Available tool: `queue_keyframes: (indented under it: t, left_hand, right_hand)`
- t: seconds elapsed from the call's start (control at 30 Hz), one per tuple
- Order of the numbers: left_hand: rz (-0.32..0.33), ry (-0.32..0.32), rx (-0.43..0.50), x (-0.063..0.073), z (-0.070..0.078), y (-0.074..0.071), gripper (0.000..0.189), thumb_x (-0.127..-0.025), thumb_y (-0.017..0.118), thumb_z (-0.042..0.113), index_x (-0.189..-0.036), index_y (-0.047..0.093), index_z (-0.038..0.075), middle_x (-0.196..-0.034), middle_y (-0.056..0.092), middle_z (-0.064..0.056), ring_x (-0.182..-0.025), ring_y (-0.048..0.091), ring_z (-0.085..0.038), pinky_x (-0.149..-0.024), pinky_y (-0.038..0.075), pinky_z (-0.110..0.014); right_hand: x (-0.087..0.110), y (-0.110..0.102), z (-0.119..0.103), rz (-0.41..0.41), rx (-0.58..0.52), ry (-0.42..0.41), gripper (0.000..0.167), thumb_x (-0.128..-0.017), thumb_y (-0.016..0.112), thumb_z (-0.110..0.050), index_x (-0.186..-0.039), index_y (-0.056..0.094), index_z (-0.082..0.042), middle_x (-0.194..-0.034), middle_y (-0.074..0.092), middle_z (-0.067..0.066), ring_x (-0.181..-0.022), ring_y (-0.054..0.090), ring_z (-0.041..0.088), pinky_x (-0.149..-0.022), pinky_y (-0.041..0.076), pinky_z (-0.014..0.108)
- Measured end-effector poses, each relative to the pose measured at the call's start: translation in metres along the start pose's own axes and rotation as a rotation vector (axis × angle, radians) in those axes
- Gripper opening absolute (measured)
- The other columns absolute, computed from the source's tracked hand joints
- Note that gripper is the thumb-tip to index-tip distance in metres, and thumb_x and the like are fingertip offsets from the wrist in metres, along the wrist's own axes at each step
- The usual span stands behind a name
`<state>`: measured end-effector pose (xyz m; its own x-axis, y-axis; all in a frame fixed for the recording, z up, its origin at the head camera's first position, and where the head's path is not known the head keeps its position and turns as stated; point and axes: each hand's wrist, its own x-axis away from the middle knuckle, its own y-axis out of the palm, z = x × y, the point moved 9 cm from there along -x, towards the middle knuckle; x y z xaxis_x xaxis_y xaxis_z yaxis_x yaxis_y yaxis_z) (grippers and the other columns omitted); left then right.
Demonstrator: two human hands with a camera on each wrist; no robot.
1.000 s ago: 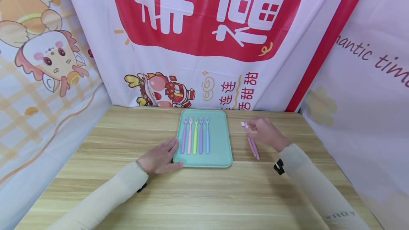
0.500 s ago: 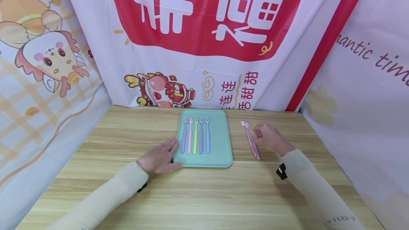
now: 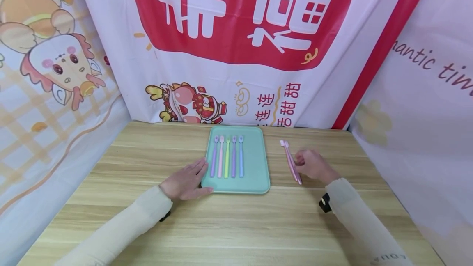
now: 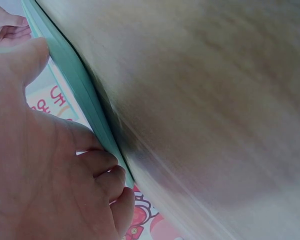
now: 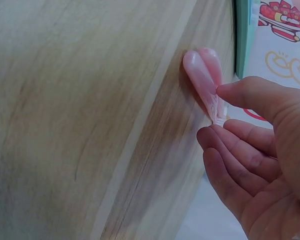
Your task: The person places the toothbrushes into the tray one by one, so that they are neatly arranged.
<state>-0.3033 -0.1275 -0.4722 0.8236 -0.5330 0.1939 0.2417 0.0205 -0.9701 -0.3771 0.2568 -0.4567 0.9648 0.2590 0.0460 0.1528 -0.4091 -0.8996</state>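
Note:
My left hand (image 3: 186,180) lies along the left edge of a mint-green tray (image 3: 255,175), its fingers and thumb touching the rim. In the left wrist view the left hand's fingertips (image 4: 112,170) rest against the tray's side. Several toothbrushes lie side by side on the tray, among them a yellow toothbrush (image 3: 227,159) and a blue toothbrush (image 3: 242,159). To the right of the tray, two pink toothbrushes (image 3: 291,161) lie close together on the table. My right hand (image 3: 312,165) is at their handles (image 5: 200,72), with thumb and fingers apart around them; no firm grip shows.
The wooden table (image 3: 236,225) backs onto a white and red printed cloth (image 3: 236,60). Printed cloths also stand at the left (image 3: 63,73) and right. The tray's right half is bare.
My right hand drew back to the right from the pink toothbrushes' heads, then came in lower beside their handles. My left hand stays at the tray's edge.

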Motion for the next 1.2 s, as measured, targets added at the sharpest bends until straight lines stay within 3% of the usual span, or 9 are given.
queue_keyframes:
  t: [0.4,0.77,0.93,1.2]
  left_hand:
    - [-0.005,0.002,-0.002,-0.001,0.000,0.001,0.095,-0.104,0.049,0.065,-0.163,0.028,-0.007,-0.174,0.022,-0.025,-0.162,0.025,-0.041,-0.131,0.029,-0.055]
    - [-0.008,0.003,-0.001,-0.002,0.001,0.002,0.095,-0.104,0.049,0.065,-0.164,0.028,-0.006,-0.174,0.021,-0.025,-0.162,0.025,-0.041,-0.132,0.029,-0.055]
    - [-0.008,0.002,-0.011,-0.002,-0.001,0.003,0.095,-0.104,0.049,0.065,-0.164,0.027,-0.006,-0.175,0.021,-0.024,-0.163,0.025,-0.040,-0.132,0.029,-0.055]
    - [-0.002,0.000,-0.007,-0.002,-0.002,0.001,0.096,-0.103,0.050,0.066,-0.164,0.028,-0.006,-0.175,0.022,-0.024,-0.163,0.025,-0.040,-0.131,0.029,-0.055]
  right_hand:
    - [-0.006,0.003,0.003,-0.007,0.026,0.043,0.020,-0.093,0.081,-0.012,-0.110,0.077,-0.002,-0.108,0.078,0.014,-0.100,0.074,0.024,-0.089,0.065,0.042]
    - [-0.011,0.003,0.002,0.002,0.022,0.037,0.009,-0.093,0.079,-0.012,-0.097,0.079,-0.004,-0.097,0.080,0.010,-0.085,0.072,0.017,-0.073,0.060,0.029]
    - [-0.014,0.003,0.004,0.003,0.021,0.058,0.010,-0.093,0.080,-0.013,-0.097,0.079,-0.004,-0.097,0.080,0.010,-0.087,0.072,0.018,-0.075,0.061,0.030]
    - [-0.017,0.004,0.011,-0.008,0.016,0.109,0.015,-0.093,0.079,-0.014,-0.101,0.080,-0.001,-0.095,0.078,0.009,-0.082,0.068,0.017,-0.068,0.056,0.026]
